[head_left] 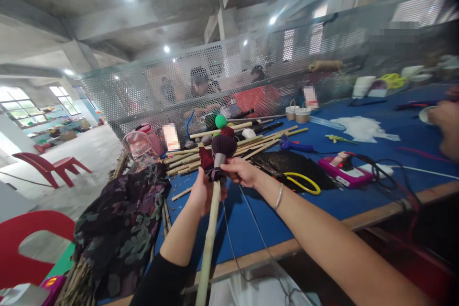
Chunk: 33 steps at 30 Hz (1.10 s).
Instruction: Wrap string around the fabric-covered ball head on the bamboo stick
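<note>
A long pale bamboo stick (212, 229) stands tilted before me, a dark purple cloth-covered ball (224, 146) on its top. Just under the ball a grey band (219, 160) goes round the neck, with bunched dark cloth below it. My left hand (201, 195) is closed round the upper stick, its fingers partly hidden behind it. Thumb and fingers of my right hand (242, 172) pinch the grey band at its right side. A thin grey cord (256, 220) hangs in two strands from near the hands over the table edge.
More bamboo sticks (265, 146), a green ball (220, 121), yellow-handled scissors (304, 183), a blue glue gun (296, 146) and a magenta power strip (346, 172) lie on the blue table (287, 222). Camouflage cloth (122, 229) hangs at left. Another person's hand (446, 126) is at far right.
</note>
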Each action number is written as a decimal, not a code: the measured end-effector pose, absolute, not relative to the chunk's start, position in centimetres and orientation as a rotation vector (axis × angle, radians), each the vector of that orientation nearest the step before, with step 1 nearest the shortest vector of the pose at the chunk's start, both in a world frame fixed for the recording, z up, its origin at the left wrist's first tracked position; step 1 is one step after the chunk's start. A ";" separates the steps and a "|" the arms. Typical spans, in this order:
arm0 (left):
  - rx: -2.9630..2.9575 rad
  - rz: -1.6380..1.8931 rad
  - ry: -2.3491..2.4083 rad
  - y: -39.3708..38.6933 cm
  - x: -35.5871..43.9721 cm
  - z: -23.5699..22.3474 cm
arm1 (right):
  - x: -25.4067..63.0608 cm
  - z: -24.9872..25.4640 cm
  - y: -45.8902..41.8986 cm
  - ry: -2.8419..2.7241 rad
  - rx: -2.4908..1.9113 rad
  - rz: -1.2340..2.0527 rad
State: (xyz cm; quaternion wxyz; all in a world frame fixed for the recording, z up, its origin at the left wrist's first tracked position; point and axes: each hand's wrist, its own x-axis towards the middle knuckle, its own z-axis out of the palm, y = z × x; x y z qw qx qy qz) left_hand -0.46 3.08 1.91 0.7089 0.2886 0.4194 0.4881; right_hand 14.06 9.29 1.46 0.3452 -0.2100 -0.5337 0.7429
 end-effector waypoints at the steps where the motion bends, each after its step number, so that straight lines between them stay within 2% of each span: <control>1: 0.706 1.199 0.987 3.1 -0.4 2.0 | 14.0 1.5 9.3 -1.387 -0.581 1.901; 3: 0.858 1.300 1.062 2.7 -0.2 2.2 | 13.7 1.7 9.2 -1.403 -0.641 1.837; 7: 1.104 1.177 1.312 1.6 1.0 2.2 | 12.6 1.7 8.4 -1.418 -0.767 1.752; 10: 1.074 1.152 1.440 1.4 1.5 2.1 | 12.0 1.7 8.0 -1.477 -0.788 1.653; 16: 0.782 1.123 1.194 2.3 -0.3 2.3 | 12.3 2.1 7.8 -1.602 -0.795 1.344; 27: 0.673 1.072 1.039 2.2 -0.7 3.0 | 12.7 2.6 7.5 -1.510 -0.746 1.528; 33: 0.606 0.864 0.769 2.0 -1.5 3.0 | 13.1 2.1 8.3 -1.456 -0.615 1.671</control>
